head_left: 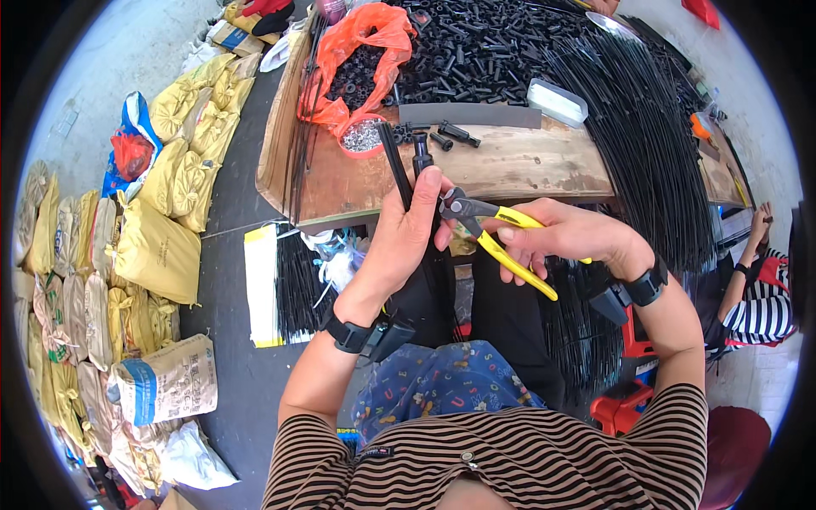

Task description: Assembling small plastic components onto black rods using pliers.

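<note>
A worn wooden bench (527, 166) stood ahead, its far half heaped with black plastic parts (484, 51) and long black rods (654, 127). The floor (229, 340) was dark grey concrete. Yellow sacks (161, 246) lay piled along the left, against a pale wall (110, 51). Daylight fell evenly. A red plastic stool (620, 408) stood at the right.

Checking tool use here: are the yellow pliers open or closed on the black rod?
Closed, as far as shows: the pliers' dark head meets the rod beside the left hand, and the right hand squeezes the handles near together.
</note>
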### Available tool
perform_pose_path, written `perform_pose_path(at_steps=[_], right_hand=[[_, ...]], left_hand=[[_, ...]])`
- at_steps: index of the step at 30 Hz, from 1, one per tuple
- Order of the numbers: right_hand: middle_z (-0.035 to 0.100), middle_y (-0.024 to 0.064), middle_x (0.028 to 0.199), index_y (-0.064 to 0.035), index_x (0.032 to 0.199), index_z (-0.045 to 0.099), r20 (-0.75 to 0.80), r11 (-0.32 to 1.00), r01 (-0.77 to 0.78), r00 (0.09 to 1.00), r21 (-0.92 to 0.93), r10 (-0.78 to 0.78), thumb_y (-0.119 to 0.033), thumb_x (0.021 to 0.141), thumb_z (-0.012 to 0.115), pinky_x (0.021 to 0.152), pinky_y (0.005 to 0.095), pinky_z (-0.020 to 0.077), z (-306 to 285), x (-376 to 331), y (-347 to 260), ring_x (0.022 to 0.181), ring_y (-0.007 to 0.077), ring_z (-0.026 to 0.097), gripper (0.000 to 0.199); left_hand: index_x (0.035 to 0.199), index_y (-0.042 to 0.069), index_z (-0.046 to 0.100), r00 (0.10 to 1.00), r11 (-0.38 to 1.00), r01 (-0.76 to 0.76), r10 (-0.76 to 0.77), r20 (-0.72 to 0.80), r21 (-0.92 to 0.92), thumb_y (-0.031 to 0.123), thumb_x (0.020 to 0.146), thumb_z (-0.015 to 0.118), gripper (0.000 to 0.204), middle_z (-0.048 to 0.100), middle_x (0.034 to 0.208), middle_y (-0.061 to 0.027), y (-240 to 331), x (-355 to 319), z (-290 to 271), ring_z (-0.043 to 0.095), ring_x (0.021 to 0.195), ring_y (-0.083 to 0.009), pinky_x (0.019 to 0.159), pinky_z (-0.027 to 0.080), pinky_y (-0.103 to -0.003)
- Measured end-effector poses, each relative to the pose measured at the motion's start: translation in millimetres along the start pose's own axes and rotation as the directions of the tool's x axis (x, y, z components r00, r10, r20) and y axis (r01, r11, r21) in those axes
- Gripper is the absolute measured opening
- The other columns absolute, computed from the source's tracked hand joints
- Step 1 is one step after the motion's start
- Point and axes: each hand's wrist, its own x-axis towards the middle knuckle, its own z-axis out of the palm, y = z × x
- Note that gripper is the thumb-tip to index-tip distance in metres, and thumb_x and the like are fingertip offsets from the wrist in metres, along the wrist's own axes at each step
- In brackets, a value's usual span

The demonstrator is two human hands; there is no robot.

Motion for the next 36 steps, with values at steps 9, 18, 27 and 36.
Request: perform_pose_path(at_steps=[9, 18, 27, 36], right_hand=[[0.064, 0.0023, 0.078, -0.0035, 0.117, 0.059, -0.080, 0.961, 0.009, 0.996, -0.278, -0.033, -0.038, 0.100, 0.049, 0.060, 0.0258, 0.0510, -6, -7, -14, 0.070, 0.0103, 0.061, 0.040], [0.066, 0.0057, 0.075, -0.0023, 0.122, 0.056, 0.063, 0.971, -0.068, 0.994, -0.230, 0.085, -0.035, 0.100, 0.049, 0.052, 0.0226, 0.0468, -23, -9, -21, 0.063, 0.0090, 0.061, 0.040], [0.069, 0.0063, 0.088, -0.0027, 0.131, 0.051, 0.082, 0.999, 0.021, 0.997, -0.035, -0.018, -0.039, 0.101, 0.047, 0.062, 0.0241, 0.0503, -8, -7, -4, 0.074, 0.0098, 0.063, 0.047], [0.069, 0.0085, 0.091, 0.0003, 0.135, 0.046, 0.011, 1.000, 0.012, 1.000, -0.018, -0.012, -0.028, 0.100, 0.048, 0.063, 0.0237, 0.0511, 2, -7, -7, 0.080, 0.0121, 0.065, 0.045]], left_hand=[[0.095, 0.002, 0.052, 1.000, 1.000, -0.003, 0.003, -0.027, -0.006, 0.044, 0.103, 0.038, 0.046, 0.052, 0.066, -0.0035, 3, -1, 6, 0.047, 0.053, -0.0086, 0.053, 0.041, -0.025], [0.092, 0.002, 0.050, 0.990, 1.000, 0.012, -0.009, 0.139, -0.020, 0.044, 0.104, 0.035, 0.046, 0.052, 0.066, -0.0047, 10, -7, 2, 0.047, 0.053, -0.0091, 0.051, 0.040, -0.025], [0.091, 0.003, 0.049, 0.997, 0.998, 0.018, -0.014, 0.070, -0.058, 0.048, 0.102, 0.035, 0.049, 0.050, 0.062, -0.0036, 7, -6, 2, 0.047, 0.052, -0.0088, 0.051, 0.038, -0.024], [0.088, 0.003, 0.051, 1.000, 1.000, 0.021, -0.021, -0.015, -0.004, 0.049, 0.102, 0.035, 0.051, 0.049, 0.060, -0.0032, 7, -8, 3, 0.046, 0.052, -0.0090, 0.052, 0.039, -0.024]])
